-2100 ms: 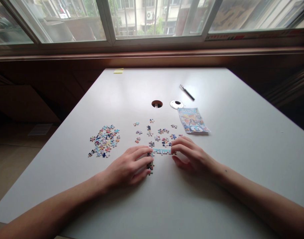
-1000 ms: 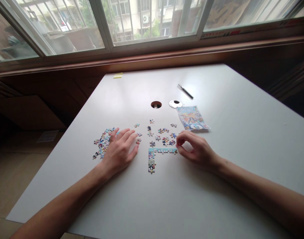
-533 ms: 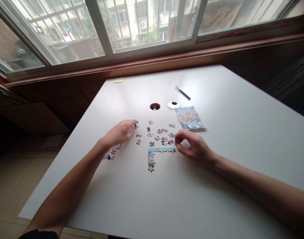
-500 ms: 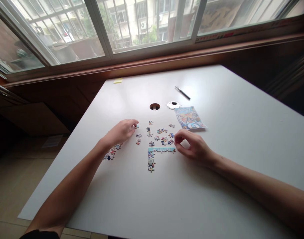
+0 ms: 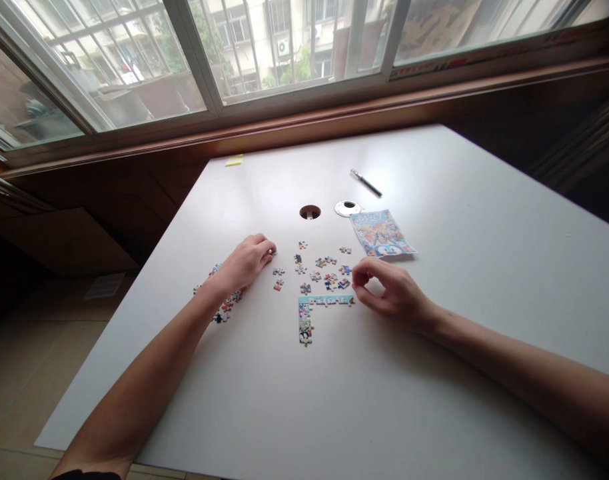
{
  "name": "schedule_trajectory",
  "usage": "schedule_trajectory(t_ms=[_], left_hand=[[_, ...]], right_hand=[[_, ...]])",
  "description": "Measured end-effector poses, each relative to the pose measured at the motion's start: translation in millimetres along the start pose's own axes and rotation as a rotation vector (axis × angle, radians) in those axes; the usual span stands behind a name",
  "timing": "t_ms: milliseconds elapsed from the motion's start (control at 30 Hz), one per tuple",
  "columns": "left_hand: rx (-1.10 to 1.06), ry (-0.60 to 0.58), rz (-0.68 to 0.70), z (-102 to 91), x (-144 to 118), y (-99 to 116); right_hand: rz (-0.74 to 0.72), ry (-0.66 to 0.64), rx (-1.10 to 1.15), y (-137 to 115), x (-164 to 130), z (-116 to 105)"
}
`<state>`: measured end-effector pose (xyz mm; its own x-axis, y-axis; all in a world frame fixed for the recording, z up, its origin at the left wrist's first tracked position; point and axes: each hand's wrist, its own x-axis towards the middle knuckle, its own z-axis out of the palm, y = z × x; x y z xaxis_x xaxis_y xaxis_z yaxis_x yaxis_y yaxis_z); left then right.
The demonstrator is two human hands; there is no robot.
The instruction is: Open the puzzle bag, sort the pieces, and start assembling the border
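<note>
My left hand [image 5: 249, 263] is closed in a pinch, its fingertips on a small puzzle piece [image 5: 274, 253] that is mostly covered. Under and beside that wrist lies a pile of loose puzzle pieces [image 5: 228, 307]. An L-shaped joined strip of puzzle [image 5: 327, 301] lies flat at mid-table, its blue top edge running toward my right hand [image 5: 389, 290]. The thumb and forefinger of that hand are pressed together at the strip's right end; whatever is between them is hidden. Several scattered pieces [image 5: 329, 280] lie above the strip.
A printed picture sheet [image 5: 383, 233] lies beyond my right hand. Farther back are a black pen [image 5: 366, 183], a round metal cover [image 5: 347, 209] and a cable hole [image 5: 310, 212]. A yellow note [image 5: 234, 160] sticks near the white table's [image 5: 264, 407] far edge, below the window.
My left fingers have closed over the small piece, which showed more before. The right hand keeps its pinch near the strip's end. The view has shifted slightly.
</note>
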<state>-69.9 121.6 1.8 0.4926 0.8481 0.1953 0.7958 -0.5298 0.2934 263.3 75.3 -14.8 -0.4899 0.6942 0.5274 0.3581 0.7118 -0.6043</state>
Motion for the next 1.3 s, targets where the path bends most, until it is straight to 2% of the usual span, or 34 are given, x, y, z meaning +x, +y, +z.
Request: schedule_trajectory(t_ms=[233, 467, 600, 800, 1000, 1300], left_hand=[[0.02, -0.026, -0.058, -5.8, -1, 3], [-0.081, 0.002, -0.093, -6.7, -2, 0], [-0.105, 0.05, -0.08, -6.7, -1, 3], [-0.112, 0.125, 0.009, -7.9, -1, 6], [-0.181, 0.118, -0.081, -7.8, -2, 5], [-0.14, 0.137, -0.058, -11.3, -2, 7]], right_hand=[[-0.002, 0.012, -0.012, -4, 2, -1], [0.004, 0.003, -0.014, -4, 2, -2], [0.011, 0.002, -0.011, -2, 1, -2], [0.026, -0.001, -0.011, -3, 1, -3], [0.049, 0.012, -0.016, -5, 2, -3], [0.15, 0.036, -0.009, 1, 0, -4]])
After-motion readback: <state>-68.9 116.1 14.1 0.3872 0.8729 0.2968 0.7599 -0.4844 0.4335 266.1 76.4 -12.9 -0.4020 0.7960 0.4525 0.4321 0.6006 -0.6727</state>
